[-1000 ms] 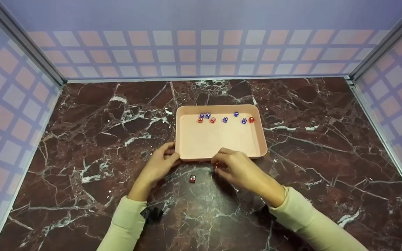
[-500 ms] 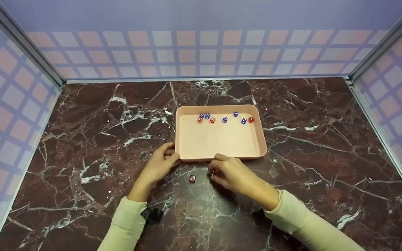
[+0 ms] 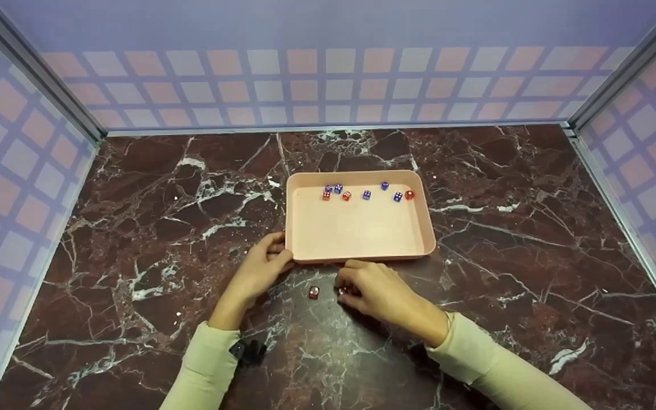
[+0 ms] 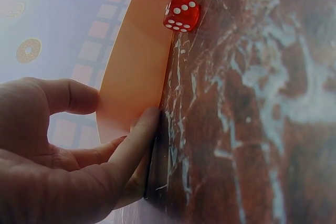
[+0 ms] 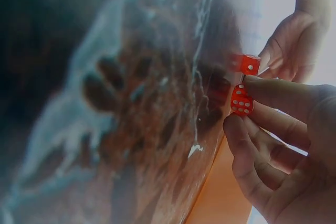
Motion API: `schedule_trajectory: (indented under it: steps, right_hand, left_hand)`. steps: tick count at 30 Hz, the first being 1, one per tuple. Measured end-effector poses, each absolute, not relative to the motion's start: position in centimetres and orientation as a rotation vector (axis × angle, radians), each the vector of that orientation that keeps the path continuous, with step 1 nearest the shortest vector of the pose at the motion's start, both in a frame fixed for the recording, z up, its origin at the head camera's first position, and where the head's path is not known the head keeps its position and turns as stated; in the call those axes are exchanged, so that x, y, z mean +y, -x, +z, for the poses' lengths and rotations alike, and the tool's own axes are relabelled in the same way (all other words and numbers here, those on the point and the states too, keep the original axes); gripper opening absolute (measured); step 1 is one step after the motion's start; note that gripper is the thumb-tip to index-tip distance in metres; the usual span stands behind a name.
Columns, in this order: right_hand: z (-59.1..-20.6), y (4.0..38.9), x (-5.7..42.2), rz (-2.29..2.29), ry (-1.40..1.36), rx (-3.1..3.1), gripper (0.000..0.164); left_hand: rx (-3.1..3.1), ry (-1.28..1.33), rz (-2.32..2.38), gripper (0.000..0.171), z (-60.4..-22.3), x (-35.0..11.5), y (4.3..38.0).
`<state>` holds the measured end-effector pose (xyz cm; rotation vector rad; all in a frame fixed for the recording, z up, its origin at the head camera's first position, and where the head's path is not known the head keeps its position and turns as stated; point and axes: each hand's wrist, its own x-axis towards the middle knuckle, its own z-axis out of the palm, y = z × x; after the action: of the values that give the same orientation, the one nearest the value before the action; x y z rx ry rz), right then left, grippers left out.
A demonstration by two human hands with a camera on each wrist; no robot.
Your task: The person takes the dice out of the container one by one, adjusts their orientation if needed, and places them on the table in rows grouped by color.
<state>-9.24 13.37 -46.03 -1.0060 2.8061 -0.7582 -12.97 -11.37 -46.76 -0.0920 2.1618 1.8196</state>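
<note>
A shallow peach-coloured tray sits on the marble-patterned table, with several blue dice and three red ones along its far side. My left hand holds the tray's near left corner, thumb on the front wall and fingers round the side. Just in front of the tray, my right hand pinches a red die between thumb and index finger, close over the table. Another red die with white pips lies on the table to the left of that hand.
Tiled-pattern walls enclose the table at the back and both sides. A small black device sits at the left cuff.
My right hand has moved from the tray's front edge down and slightly left, bringing its die nearer the one on the table. The left hand and tray stay put.
</note>
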Motion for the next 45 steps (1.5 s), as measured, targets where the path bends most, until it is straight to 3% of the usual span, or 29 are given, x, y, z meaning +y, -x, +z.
schedule_trajectory:
  steps: [29, 45]
  right_hand:
    - [-44.5, 9.5, 13.9, -0.882, 1.01, 2.757, 0.021]
    - [-43.0, 10.8, 15.8, -1.087, 0.982, 2.714, 0.017]
  left_hand:
    - [2.212, 0.103, 1.782, 0.052, -46.7, -11.2, 12.9]
    - [2.214, 0.122, 1.774, 0.051, -46.8, -11.2, 13.0]
